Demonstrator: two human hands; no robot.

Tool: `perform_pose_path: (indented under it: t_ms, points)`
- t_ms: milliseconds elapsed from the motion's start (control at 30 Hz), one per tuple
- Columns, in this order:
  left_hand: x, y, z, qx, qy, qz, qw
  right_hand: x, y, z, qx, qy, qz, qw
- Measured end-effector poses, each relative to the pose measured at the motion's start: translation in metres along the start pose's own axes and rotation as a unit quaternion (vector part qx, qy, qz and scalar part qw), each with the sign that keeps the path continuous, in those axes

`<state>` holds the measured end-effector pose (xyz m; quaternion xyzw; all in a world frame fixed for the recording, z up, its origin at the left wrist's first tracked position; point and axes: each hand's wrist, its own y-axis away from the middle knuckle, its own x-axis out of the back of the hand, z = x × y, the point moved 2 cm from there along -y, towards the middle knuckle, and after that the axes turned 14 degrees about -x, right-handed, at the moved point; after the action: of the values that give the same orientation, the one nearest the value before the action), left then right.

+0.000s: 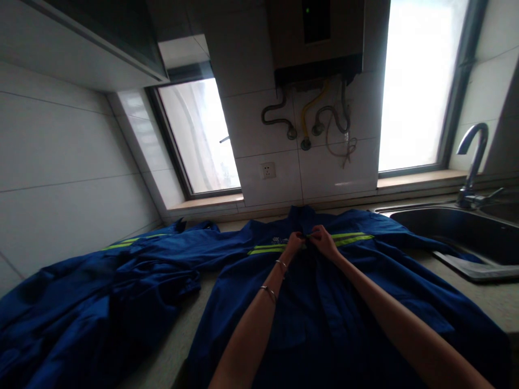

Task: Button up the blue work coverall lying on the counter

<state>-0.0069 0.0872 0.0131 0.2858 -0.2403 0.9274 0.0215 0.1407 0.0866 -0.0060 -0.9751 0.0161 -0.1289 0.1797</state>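
A blue work jacket (295,319) with yellow-green stripes lies spread on the counter, its collar toward the wall. My left hand (296,241) pinches one edge of its front opening at chest height, beside a small pale print. Close by on the other edge, my right hand (323,241) is closed on the front placket. The fingertips of both hands almost meet at the middle of the chest. Whether a button or a snap is between them is too small and dark to make out. Bracelets circle my left wrist and forearm.
More blue clothing (93,302) with a similar stripe is heaped at the left. On the right are a sink (438,216), a faucet (472,162) and a flat grey-white item (474,268) by the sink's front edge. A water heater (320,38) with pipes hangs above.
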Motion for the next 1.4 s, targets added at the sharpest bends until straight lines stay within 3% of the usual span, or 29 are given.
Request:
perform_pose_path:
  t_ms: [167, 267, 333, 433, 567, 733, 900, 1033, 1133, 1267, 1333, 1400]
  points:
    - [0.028, 0.004, 0.001, -0.017, -0.047, -0.074, 0.996, 0.007, -0.002, -0.005, 0.01, 0.065, -0.003, 0.998]
    - [0.044, 0.016, -0.002, -0.025, -0.108, -0.093, 0.989, 0.017, -0.004, -0.007, 0.004, 0.13, 0.036, 0.991]
    - [0.047, 0.025, -0.004, -0.02, -0.173, -0.125, 0.977, 0.021, -0.002, -0.008, 0.008, 0.165, 0.049, 0.985]
    - [0.042, 0.031, -0.005, 0.006, -0.232, -0.165, 0.959, 0.019, 0.004, -0.011, 0.018, 0.189, 0.013, 0.982]
    - [0.034, 0.024, -0.001, 0.039, -0.211, -0.118, 0.97, 0.015, 0.006, -0.013, -0.033, 0.212, -0.047, 0.976]
    - [0.028, 0.018, 0.007, 0.062, -0.206, -0.064, 0.974, 0.024, -0.002, -0.012, -0.044, 0.219, -0.033, 0.974]
    - [0.02, 0.032, 0.025, -0.064, -0.301, -0.005, 0.952, 0.032, -0.004, -0.012, -0.074, 0.205, -0.041, 0.975]
    - [0.019, 0.044, 0.041, -0.175, -0.292, -0.03, 0.94, 0.035, -0.001, -0.019, -0.092, 0.214, -0.054, 0.971]
    - [0.022, 0.057, 0.052, -0.218, -0.22, -0.104, 0.945, 0.036, 0.003, -0.029, -0.083, 0.229, -0.055, 0.968]
    - [0.027, 0.081, 0.066, -0.254, -0.106, -0.227, 0.934, 0.032, 0.014, -0.054, 0.01, 0.25, -0.059, 0.966]
    - [0.03, 0.092, 0.072, -0.263, -0.096, -0.227, 0.933, 0.026, 0.024, -0.07, 0.07, 0.272, -0.059, 0.958]
    - [0.032, 0.099, 0.076, -0.278, -0.109, -0.209, 0.931, 0.02, 0.034, -0.084, 0.076, 0.299, -0.072, 0.949]
